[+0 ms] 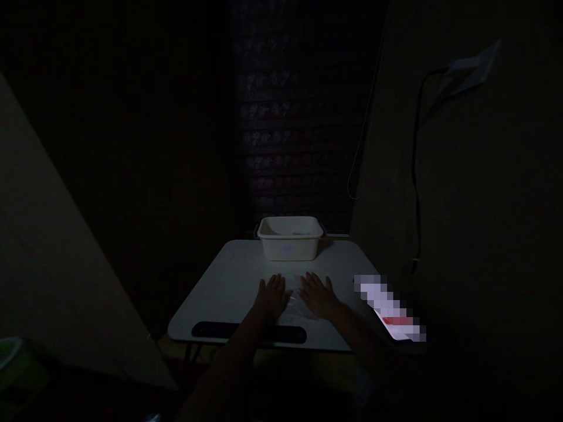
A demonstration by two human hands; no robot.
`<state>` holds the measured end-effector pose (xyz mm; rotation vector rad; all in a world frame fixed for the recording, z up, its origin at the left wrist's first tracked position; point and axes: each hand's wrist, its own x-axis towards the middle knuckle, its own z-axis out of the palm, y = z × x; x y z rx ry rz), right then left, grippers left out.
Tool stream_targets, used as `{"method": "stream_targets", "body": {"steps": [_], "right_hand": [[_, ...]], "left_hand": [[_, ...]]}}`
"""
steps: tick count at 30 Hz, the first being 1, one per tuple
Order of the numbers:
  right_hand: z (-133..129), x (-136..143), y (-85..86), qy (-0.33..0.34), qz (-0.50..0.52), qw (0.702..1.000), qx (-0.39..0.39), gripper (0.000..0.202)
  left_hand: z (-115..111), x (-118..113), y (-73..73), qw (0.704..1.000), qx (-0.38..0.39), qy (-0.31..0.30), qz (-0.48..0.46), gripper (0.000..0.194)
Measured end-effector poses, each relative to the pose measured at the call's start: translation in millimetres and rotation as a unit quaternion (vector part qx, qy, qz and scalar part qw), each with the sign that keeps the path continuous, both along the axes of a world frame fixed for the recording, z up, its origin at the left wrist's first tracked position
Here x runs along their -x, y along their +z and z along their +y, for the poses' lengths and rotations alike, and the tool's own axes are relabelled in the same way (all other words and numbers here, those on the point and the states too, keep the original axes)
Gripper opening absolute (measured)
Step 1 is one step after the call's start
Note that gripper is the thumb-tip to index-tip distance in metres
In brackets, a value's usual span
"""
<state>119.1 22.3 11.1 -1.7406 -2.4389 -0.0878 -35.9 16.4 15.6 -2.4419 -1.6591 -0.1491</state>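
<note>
A thin clear plastic bag or sheet [295, 302] lies flat on the white folding table [215, 293]. My left hand [271, 296] rests on its left side, palm down with the fingers stretched out. Over its right side my right hand [317, 296] lies flat as well, fingers spread. Neither hand grips anything. Beyond my fingertips stands a white plastic basin [290, 248] with dark handles; some pale contents show inside, too dim to name.
A lit screen [389, 308], partly blurred out, is at the table's right edge. A black slot strip [220, 330] runs along the front edge. A dark cable [416, 170] hangs from a wall socket at right. Something green [20, 369] sits low at left. The room is dark.
</note>
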Motion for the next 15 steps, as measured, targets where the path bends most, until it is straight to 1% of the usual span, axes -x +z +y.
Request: {"method": "stream_targets", "body": {"steps": [3, 6, 9, 11, 15], "right_hand": [[2.5, -1.9, 4.1, 0.004, -0.007, 1.000, 0.001, 0.046], [5.6, -3.0, 7.6, 0.001, -0.005, 1.000, -0.026, 0.045], [8.9, -0.1, 7.9, -0.022, 0.007, 0.998, -0.057, 0.047], [9.9, 4.3, 7.1, -0.039, 0.010, 0.997, -0.062, 0.049], [4.4, 14.0, 8.5, -0.050, 0.008, 0.997, -0.053, 0.052]], "left_hand": [[0.6, 10.3, 2.0, 1.000, 0.005, 0.027, 0.007, 0.044], [2.3, 19.5, 3.8, 0.999, -0.001, 0.047, 0.010, 0.042], [6.1, 25.3, 3.5, 0.997, -0.018, 0.079, 0.000, 0.042], [9.6, 26.2, 2.5, 0.995, -0.028, 0.091, -0.011, 0.042], [15.4, 17.9, 3.6, 0.996, -0.028, 0.076, -0.037, 0.042]]}}
